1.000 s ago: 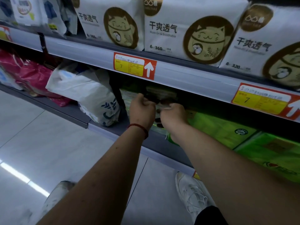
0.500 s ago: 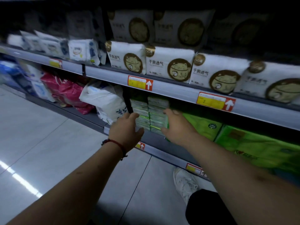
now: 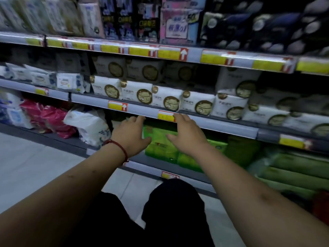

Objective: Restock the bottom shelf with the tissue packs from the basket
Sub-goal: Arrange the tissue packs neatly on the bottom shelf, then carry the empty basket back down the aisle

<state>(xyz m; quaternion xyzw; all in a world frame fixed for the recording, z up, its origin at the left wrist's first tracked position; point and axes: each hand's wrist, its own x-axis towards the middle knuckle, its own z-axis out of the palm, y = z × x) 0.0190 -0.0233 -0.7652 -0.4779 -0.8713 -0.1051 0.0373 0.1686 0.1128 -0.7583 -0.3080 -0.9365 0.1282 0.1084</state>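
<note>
Both my hands hang in front of the bottom shelf (image 3: 160, 163), away from the goods and empty. My left hand (image 3: 130, 134), with a red cord on its wrist, has its fingers spread and relaxed. My right hand (image 3: 187, 134) is spread too, its fingertips near a yellow price tag (image 3: 166, 116) on the shelf rail above. Behind and between the hands lie bright green tissue packs (image 3: 160, 145) on the bottom shelf. The small stacked packs I handled are hidden behind my left hand. No basket is in view.
A white bag of tissue (image 3: 89, 125) and red packs (image 3: 51, 120) lie left on the bottom shelf, darker green packs (image 3: 293, 172) right. White packs with a cat emblem (image 3: 167, 98) fill the shelf above. My dark-trousered knees (image 3: 160, 211) are below, over the pale tiled floor (image 3: 32, 166).
My hands let go of the small packs deep in the shelf and drew back, opening. The view pulled away and rose, so more upper shelves show.
</note>
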